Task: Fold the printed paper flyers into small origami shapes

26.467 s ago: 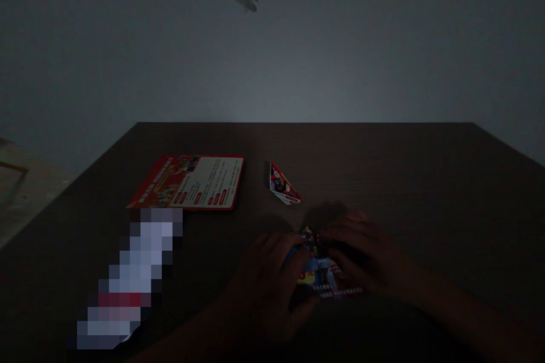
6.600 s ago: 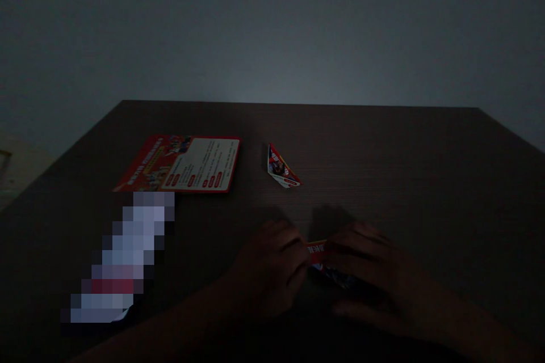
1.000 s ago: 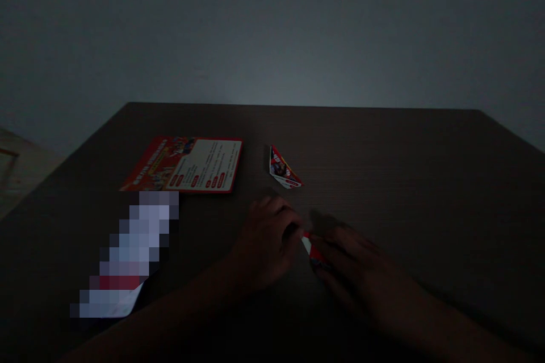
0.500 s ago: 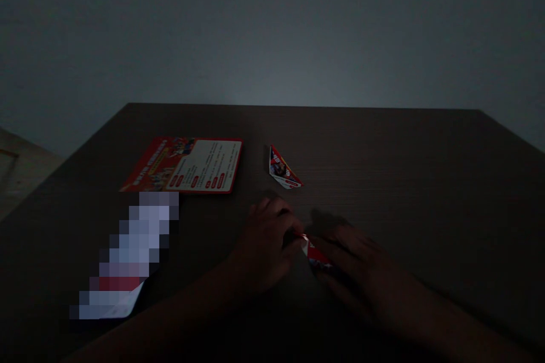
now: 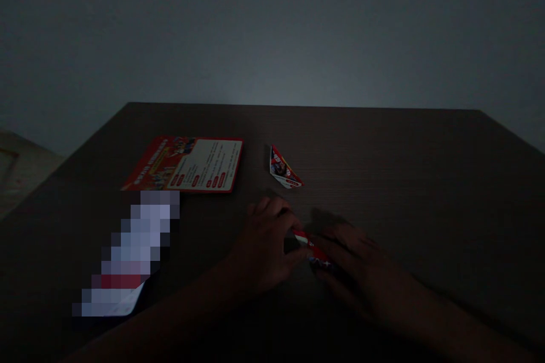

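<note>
Low in the middle of the dim view, a small folded piece of red and white printed paper point(image 5: 317, 254) lies between my two hands. My left hand point(image 5: 272, 241) pinches its left end between thumb and index finger. From the other side my right hand point(image 5: 357, 264) closes on the paper, covering its right part; those fingertips are partly lost in shadow. Beyond the hands, another folded paper piece point(image 5: 283, 169), triangular and with a similar red print, rests on the table.
A stack of red and white printed leaflets point(image 5: 204, 165) lies at the left on the dark wooden table point(image 5: 383, 153). In front of it is a lit phone point(image 5: 123, 306) with a blurred screen. A pale wall point(image 5: 298, 28) rises behind the table.
My left thumb has shifted right along the folded paper, and its left end shows differently, with a white strip in view. The right hand has barely moved.
</note>
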`<state>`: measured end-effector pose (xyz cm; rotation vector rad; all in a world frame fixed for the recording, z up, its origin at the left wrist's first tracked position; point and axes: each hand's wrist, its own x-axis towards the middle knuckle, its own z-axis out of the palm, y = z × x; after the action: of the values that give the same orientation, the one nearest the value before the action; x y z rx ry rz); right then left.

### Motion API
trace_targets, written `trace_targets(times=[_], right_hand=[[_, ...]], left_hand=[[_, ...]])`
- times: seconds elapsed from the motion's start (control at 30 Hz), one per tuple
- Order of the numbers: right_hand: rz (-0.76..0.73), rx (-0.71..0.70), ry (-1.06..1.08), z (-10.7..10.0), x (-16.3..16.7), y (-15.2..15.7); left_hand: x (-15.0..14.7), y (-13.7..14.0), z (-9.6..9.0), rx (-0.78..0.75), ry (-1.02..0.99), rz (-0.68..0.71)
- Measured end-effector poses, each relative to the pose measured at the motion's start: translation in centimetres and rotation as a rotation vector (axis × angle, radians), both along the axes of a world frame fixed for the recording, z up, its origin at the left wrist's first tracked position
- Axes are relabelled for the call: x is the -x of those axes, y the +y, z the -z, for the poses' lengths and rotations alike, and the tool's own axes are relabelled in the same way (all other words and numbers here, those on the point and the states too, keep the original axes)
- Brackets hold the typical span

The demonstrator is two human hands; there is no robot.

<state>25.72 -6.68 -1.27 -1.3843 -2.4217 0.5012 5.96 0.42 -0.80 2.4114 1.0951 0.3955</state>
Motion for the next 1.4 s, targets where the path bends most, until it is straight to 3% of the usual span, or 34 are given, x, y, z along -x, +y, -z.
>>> trace_targets(times=[0.2, 0.33, 0.5, 0.67, 0.83, 0.97, 1.03, 1.2, 1.3, 1.4], right_hand=[[-0.001, 0.045, 0.012, -0.3, -0.1, 0.0], [0.059, -0.031, 0.047, -0.1, -0.9, 0.3], [0.194, -0.102, 0.075, 0.1, -2.5, 0.9], [0.263, 0.007, 0.198, -0.1, -2.7, 0.9], [0.364, 0.180, 0.422, -0.1, -2.0, 0.8], [0.326, 0.279, 0.548, 0.0, -1.4, 0.6], [0.298, 0.301, 0.568, -0.2, -1.2, 0.5], [0.221, 0.375, 0.590, -0.7, -2.1, 0.7], [0.067, 0.377, 0.650, -0.8, -3.2, 0.8], [0.050, 0.339, 0.601, -0.5, -3.7, 0.8]], left_hand=[[-0.2, 0.2, -0.1, 0.059, -0.052, 0.009], [0.1, 0.4, 0.5, 0.047, -0.124, 0.056], [0.6, 0.5, 0.9, 0.067, -0.227, -0.007], [0.7, 0.4, 0.7, 0.014, -0.297, -0.063], [0.3, -0.8, 0.0, -0.229, -0.264, 0.027], [-0.4, -2.1, -0.5, -0.199, -0.210, 0.255], [-0.8, -2.4, -0.4, -0.134, -0.177, 0.304], [-0.6, -1.8, 0.0, 0.032, -0.165, 0.244], [-0.2, -1.3, 0.1, 0.075, -0.181, 0.237], [0.1, -1.1, 0.1, 0.094, -0.189, 0.251]])
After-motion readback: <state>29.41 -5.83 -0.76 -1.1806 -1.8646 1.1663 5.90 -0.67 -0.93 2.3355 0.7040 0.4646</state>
